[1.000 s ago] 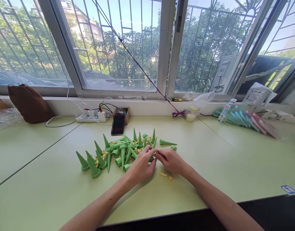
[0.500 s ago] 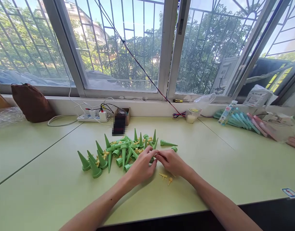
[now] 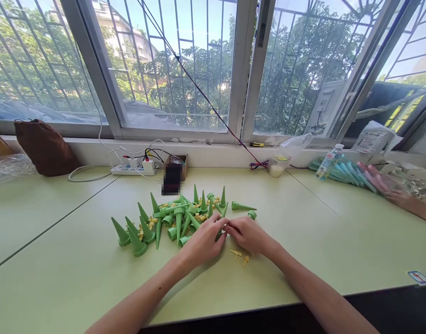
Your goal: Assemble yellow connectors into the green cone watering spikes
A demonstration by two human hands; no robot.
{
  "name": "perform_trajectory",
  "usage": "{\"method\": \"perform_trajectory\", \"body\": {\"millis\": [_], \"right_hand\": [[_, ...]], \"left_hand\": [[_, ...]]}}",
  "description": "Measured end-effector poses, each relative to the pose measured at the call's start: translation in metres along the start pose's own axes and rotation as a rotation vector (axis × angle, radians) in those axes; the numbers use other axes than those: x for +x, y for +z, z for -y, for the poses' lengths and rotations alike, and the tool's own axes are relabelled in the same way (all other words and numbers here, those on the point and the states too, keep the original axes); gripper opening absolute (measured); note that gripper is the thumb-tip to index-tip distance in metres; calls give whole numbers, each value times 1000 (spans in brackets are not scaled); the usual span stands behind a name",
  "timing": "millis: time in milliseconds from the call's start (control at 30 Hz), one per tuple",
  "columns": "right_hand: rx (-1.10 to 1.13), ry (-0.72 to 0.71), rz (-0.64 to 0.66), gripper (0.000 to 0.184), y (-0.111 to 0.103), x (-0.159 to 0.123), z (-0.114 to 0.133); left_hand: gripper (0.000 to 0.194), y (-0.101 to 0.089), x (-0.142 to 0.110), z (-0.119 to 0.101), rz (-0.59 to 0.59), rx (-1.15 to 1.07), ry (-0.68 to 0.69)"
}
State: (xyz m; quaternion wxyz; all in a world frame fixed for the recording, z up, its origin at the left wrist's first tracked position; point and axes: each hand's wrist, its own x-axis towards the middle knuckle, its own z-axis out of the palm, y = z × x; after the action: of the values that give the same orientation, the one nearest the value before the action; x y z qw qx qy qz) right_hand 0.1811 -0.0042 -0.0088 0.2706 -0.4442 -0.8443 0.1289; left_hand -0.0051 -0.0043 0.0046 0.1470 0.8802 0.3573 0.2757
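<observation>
My left hand (image 3: 209, 236) and my right hand (image 3: 248, 234) meet fingertip to fingertip over the table. Both are closed in a pinch, and what they hold is hidden; a bit of green shows beneath the left fingers, but I cannot tell whether it is held. Just beyond my left hand lies a pile of green plastic spikes (image 3: 178, 220), some upright, some on their sides. Small yellow valve-like pieces (image 3: 142, 230) are mixed among them. Near my right wrist lie a yellow T-shaped piece (image 3: 235, 253) and another small yellow piece (image 3: 246, 261). A green cap (image 3: 252, 215) sits behind my right hand.
A power strip (image 3: 133, 170), a small box (image 3: 182, 168) and a plastic cup (image 3: 277, 166) stand along the windowsill. At the right are a bottle (image 3: 328, 162), teal packets (image 3: 350, 172) and another person's hand (image 3: 404, 200). A brown bag (image 3: 44, 148) stands far left.
My hands stay pinched together in nearly the same place. At the right edge, the other person's hand has reached further in, to the left, over the pink packets.
</observation>
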Motion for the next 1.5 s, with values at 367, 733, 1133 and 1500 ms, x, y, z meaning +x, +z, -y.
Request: {"method": "perform_trajectory", "body": {"millis": [367, 733, 1133, 1500], "right_hand": [[-24, -9, 30, 27, -4, 0, 4], [-53, 1, 72, 26, -9, -1, 6], [109, -44, -116, 21, -2, 0, 3], [93, -53, -184, 29, 3, -1, -1]], "left_hand": [[20, 0, 0, 1, 61, 54, -10], [21, -1, 0, 0, 122, 108, 4], [29, 2, 3, 2, -62, 39, -12], [27, 3, 4, 0, -114, -2, -19]]}}
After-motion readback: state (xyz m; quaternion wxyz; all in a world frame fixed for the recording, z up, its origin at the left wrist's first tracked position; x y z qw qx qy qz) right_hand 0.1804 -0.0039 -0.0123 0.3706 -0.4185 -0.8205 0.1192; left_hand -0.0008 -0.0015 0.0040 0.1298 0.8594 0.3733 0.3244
